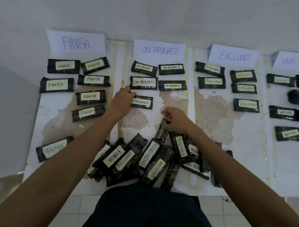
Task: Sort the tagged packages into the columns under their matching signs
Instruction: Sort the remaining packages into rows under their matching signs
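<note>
Looks down from the head camera onto a paper-covered table (214, 127). Shows four handwritten signs along its far edge: FINISH sign (76, 42), ON PROGRESS sign (159, 50), EXCLUDED sign (234, 56) and WAITING sign (292, 60), the last cut off by the frame.

Shows the left hand (122, 100) stretched forward, fingers (131, 93) curled round the left end of an ON PROGRESS package (143, 102) and hiding the first letter of its tag. Finds that package lying flat under the matching sign, with two sorted rows just beyond the knuckles and bare table to the right of the fingertips.

Shows the right hand (177, 120) nearer the body, fingers (166, 115) bent over and pinching the far end of a dark package (161, 132) tipped up on edge, tag not readable. Finds the unsorted pile (147, 158) just beneath and behind that wrist, tags facing every way.

Likely trouble from here:
- Could knock the row just beyond the left knuckles askew while letting go, given so little gap.
- Could drag neighbours out of the pile with the pinched package, wedged between others at its near end.
- Could send it to the wrong column unless turned tag-up first.
- Could sweep the stray WAITING package (52, 148) under the left forearm.
</note>
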{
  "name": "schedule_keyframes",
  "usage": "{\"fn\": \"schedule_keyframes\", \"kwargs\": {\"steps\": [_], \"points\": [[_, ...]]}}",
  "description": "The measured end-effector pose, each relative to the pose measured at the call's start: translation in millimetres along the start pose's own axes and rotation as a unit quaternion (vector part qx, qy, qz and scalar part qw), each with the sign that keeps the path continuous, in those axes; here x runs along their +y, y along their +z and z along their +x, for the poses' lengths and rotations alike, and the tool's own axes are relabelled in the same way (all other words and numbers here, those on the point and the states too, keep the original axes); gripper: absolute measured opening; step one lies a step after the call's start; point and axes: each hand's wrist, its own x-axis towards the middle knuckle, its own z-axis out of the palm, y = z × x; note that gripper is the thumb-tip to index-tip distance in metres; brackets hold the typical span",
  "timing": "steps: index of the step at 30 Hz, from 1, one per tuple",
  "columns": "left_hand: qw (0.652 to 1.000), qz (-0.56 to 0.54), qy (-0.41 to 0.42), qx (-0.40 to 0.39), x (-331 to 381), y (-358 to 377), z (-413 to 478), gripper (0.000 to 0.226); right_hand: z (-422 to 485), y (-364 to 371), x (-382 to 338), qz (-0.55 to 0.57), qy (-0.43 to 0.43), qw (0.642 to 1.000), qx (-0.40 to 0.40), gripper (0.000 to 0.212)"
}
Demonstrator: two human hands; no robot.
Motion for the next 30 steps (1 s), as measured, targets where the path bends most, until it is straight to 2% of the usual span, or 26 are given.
{"fn": "schedule_keyframes", "kwargs": {"steps": [2, 4, 8, 11, 13, 15, 17, 19, 20, 21, 22, 24, 30], "points": [[1.000, 0.003, 0.004, 0.010, -1.2, 1.5, -3.6, 0.057, -4.3, 3.4, 3.8, -0.130, -0.079, 0.988, -0.029, 0.054], [1.000, 0.009, 0.006, 0.022, -3.3, 2.9, -9.7, 0.062, -8.9, 6.1, 4.1, -0.227, -0.126, 0.966, -0.026, 0.048], [0.999, -0.027, -0.010, 0.045, 4.4, 1.7, -29.2, 0.059, -13.0, 6.5, -2.4, -0.282, -0.129, 0.950, -0.037, 0.040], [0.994, -0.109, 0.007, 0.005, 21.3, 8.2, -54.5, 0.046, -12.5, 3.6, -6.6, -0.258, -0.096, 0.960, -0.048, 0.038], [0.983, -0.180, 0.012, -0.032, 36.5, 13.4, -74.4, 0.037, -14.3, 0.5, -7.8, -0.237, -0.089, 0.966, -0.044, 0.027], [0.961, -0.267, -0.043, -0.048, 54.7, 15.6, -91.3, 0.034, -18.8, -3.2, -7.5, -0.188, -0.102, 0.977, -0.014, 0.019], [0.920, -0.365, -0.133, -0.058, 73.4, 14.0, -101.9, 0.036, -27.2, -5.3, -6.9, -0.142, -0.143, 0.979, 0.042, 0.020], [0.846, -0.488, -0.204, -0.073, 90.5, 10.2, -107.5, 0.036, -38.7, -6.4, -7.3, -0.112, -0.194, 0.969, 0.106, 0.023], [0.804, -0.545, -0.225, -0.076, 97.8, 8.1, -109.0, 0.035, -45.7, -6.9, -8.5, -0.099, -0.211, 0.963, 0.133, 0.023], [0.778, -0.580, -0.233, -0.068, 103.4, 5.9, -110.3, 0.033, -52.2, -6.6, -8.9, -0.088, -0.222, 0.959, 0.153, 0.023], [0.767, -0.595, -0.234, -0.054, 107.1, 5.3, -110.8, 0.034, -57.6, -6.4, -8.1, -0.079, -0.227, 0.956, 0.166, 0.024], [0.761, -0.605, -0.230, -0.028, 111.6, 5.2, -112.6, 0.036, -65.2, -6.0, -3.5, -0.062, -0.228, 0.956, 0.175, 0.027], [0.786, -0.577, -0.223, 0.005, 117.6, 4.6, -115.3, 0.044, -80.1, -4.1, 9.3, -0.021, -0.226, 0.964, 0.138, 0.027]]}}
